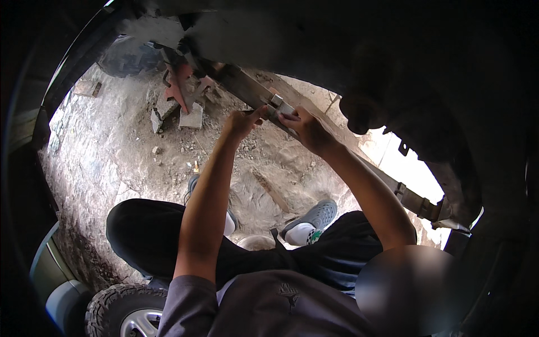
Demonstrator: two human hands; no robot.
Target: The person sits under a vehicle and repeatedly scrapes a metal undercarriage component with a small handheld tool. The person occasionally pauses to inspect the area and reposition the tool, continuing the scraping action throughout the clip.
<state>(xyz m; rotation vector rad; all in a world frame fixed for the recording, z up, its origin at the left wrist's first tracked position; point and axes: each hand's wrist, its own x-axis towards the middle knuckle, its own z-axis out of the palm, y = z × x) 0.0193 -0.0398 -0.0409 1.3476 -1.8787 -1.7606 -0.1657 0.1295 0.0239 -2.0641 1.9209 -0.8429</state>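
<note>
A long flat leaf spring runs slantwise under the dark vehicle body, from the upper middle toward the lower right. At its middle a small pale metal clip sits around or against it. My left hand is closed at the spring's near edge, thumb and fingers pinched by the clip's left side. Just right of it, my right hand is closed with bent fingers on the same clip. The fingertips partly hide what they grip, and the two hands are almost touching.
A red jack stand rises beyond my left hand, with broken concrete blocks at its foot. A wheel lies at lower left. Dark vehicle parts hang at right. A brick piece lies on the dirt floor.
</note>
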